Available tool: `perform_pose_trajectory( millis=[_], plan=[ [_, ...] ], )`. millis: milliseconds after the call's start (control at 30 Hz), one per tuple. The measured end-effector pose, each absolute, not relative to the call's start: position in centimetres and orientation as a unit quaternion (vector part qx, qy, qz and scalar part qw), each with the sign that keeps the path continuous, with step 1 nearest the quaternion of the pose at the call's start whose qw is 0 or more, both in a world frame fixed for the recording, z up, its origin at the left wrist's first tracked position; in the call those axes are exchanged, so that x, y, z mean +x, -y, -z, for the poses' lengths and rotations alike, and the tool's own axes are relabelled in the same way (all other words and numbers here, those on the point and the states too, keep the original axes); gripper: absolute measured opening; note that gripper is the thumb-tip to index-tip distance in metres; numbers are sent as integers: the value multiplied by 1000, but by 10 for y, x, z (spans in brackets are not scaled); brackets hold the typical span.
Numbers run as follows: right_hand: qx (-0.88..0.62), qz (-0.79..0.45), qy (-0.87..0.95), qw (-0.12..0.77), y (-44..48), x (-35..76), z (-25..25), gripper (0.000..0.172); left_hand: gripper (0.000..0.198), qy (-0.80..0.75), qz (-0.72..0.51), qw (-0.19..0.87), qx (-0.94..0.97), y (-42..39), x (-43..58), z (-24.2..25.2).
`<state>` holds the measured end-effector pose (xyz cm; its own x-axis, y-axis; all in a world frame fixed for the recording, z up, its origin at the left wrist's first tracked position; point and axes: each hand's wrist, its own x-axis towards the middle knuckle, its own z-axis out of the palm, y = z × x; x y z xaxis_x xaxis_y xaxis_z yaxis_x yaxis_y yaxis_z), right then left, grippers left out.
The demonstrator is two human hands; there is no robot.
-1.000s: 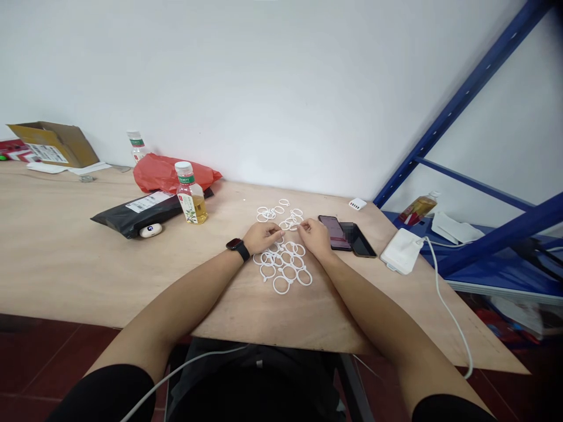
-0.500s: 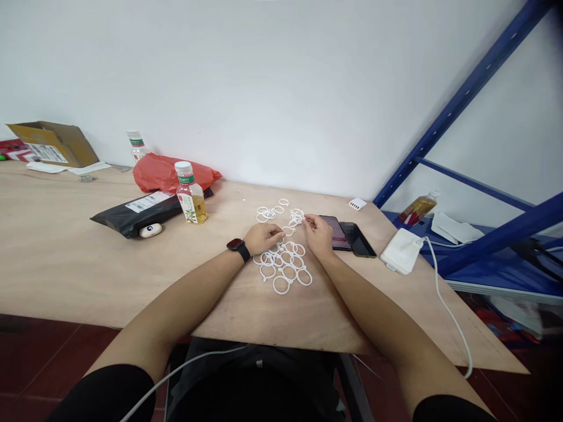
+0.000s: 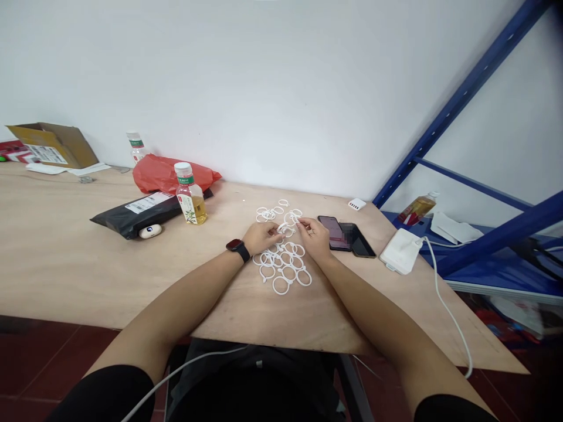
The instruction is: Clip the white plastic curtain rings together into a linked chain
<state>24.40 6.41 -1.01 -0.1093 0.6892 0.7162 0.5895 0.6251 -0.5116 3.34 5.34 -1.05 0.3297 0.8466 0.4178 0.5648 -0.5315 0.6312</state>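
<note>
Several white rings with small knobs (image 3: 281,285) lie overlapping on the wooden table (image 3: 211,293), just in front of my hands. A smaller cluster of white rings (image 3: 265,214) sits beyond my left hand. My left hand (image 3: 263,237), with a dark watch on its wrist, is closed, its fingertips pinching a white ring. My right hand (image 3: 315,235) is also closed, thumb and finger pinching a white ring (image 3: 291,218) between the hands. Other rings partly overlap it from this view.
Two phones (image 3: 362,241) lie right of my right hand. A white charger (image 3: 401,251) with a cable is farther right. On the left are a drink bottle (image 3: 192,202), a black parcel (image 3: 127,220), a white case (image 3: 151,231) and a red bag (image 3: 165,173).
My right hand has shifted slightly left, toward my left hand, bringing a ring with it. A ring now shows at my left fingertips.
</note>
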Motion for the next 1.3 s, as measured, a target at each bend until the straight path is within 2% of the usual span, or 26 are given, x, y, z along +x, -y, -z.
perform_pose_trajectory(
  millis=[200, 467, 633, 667, 767, 800, 967, 1133, 1300],
  plan=[
    [-393, -49, 785, 478, -50, 233, 6, 19, 31, -438, -378, 131, 805, -55, 33, 11],
    [-467, -48, 710, 525, -65, 242, 12, 16, 30, -442, -524, 252, 683, -60, 32, 14],
    [-478, -87, 704, 518, -69, 244, 13, 18, 28, -490, -534, 250, 642, -72, 27, 24],
    [-473, -91, 710, 514, -68, 243, 13, 19, 30, -498, -526, 244, 645, -74, 26, 27],
    [-454, -95, 733, 498, -64, 241, 12, 19, 58, -505, -497, 217, 672, -75, 26, 30],
    [-447, -94, 740, 493, -63, 240, 12, 19, 61, -500, -489, 203, 685, -74, 26, 29],
    [-397, -78, 787, 465, -59, 240, 9, 17, 28, -421, -484, 72, 764, -62, 30, 19],
    [-361, -69, 808, 460, -57, 236, 9, 16, 22, -337, -446, 1, 829, -55, 33, 11],
    [-330, -75, 824, 455, -54, 233, 11, 16, 20, -343, -447, -24, 826, -57, 34, 13]
  ],
)
